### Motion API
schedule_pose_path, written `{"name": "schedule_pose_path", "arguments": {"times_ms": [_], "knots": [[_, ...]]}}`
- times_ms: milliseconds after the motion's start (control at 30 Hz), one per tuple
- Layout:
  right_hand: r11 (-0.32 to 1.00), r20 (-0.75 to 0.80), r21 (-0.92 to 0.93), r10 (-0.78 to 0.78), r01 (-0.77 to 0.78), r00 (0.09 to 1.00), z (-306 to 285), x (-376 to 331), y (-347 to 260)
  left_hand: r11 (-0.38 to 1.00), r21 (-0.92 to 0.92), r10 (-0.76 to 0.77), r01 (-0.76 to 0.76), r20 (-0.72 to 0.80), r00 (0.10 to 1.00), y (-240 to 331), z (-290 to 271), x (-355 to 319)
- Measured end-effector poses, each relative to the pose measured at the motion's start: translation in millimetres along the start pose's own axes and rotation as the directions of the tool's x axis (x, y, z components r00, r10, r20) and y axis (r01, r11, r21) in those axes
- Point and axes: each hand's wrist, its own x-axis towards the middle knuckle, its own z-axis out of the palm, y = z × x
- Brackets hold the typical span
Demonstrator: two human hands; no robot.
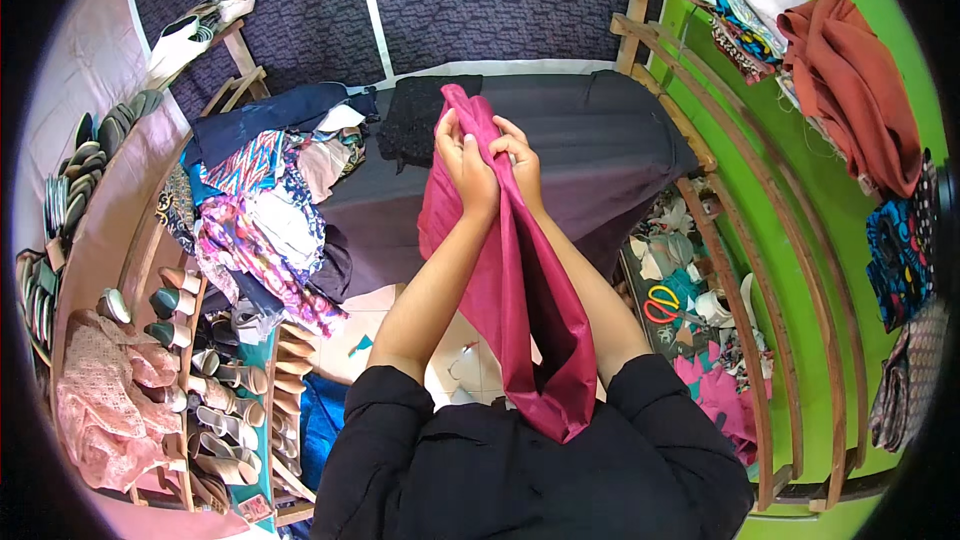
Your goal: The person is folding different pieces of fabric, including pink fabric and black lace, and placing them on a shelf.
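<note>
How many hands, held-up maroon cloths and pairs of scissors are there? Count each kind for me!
Hands: 2, the left hand and the right hand
Held-up maroon cloth: 1
Pair of scissors: 1
Total: 4

The left hand [470,172] and right hand [520,160] gripped a magenta cloth [475,290] above a black-covered table [585,135]. Patterned garments [260,225] lay heaped at left; scissors [662,307] (handles yellow and red) lay right, beside fabric scraps [718,395].
</note>
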Motion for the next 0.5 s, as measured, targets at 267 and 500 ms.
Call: {"name": "schedule_pose_path", "arguments": {"times_ms": [267, 500], "knots": [[0.983, 0.134, -0.158, -0.069, 0.09, 0.989, -39.6, -12.5, -27.2, 0.823, 0.291, -0.558, 0.488, 0.248, 0.792, -21.4, -13.0, 31.0], [0.999, 0.04, -0.021, 0.047, -0.046, 0.998, -73.3, -29.6, -30.0, 0.82, 0.511, -0.522, 0.258, 0.483, 0.703, -48.9, 1.6, -13.5]]}}
